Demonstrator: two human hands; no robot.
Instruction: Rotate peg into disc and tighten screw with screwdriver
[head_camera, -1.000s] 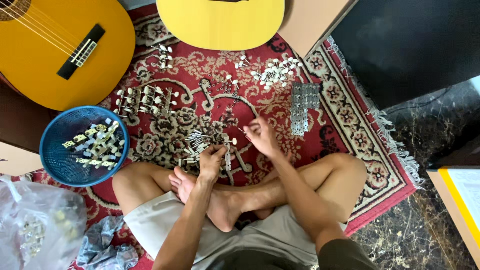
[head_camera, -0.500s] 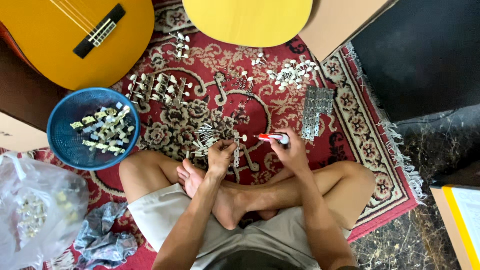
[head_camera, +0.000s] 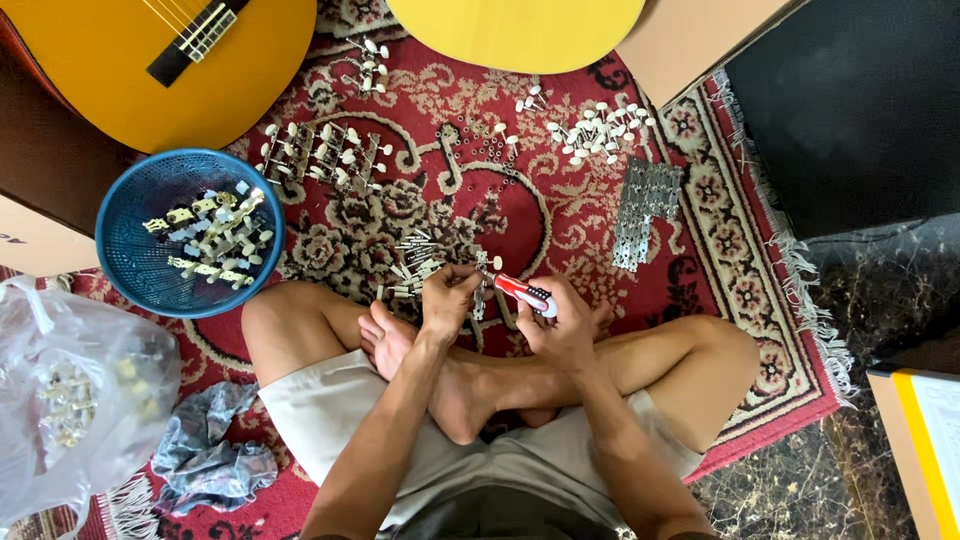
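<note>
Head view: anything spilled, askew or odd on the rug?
Nothing spilled. Tuning-machine parts lie in loose sorted groups on the rug, more in the blue basket. Left hand pinches a tuner strip; right hand holds a red-handled screwdriver to it. Only oddity: crumpled grey cloth by the knee.

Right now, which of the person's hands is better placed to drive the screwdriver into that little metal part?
The right hand, probably. It already grips the red-handled screwdriver, whose tip points at the tuner part. The left hand is busy pinching that part steady over the rug.
</note>
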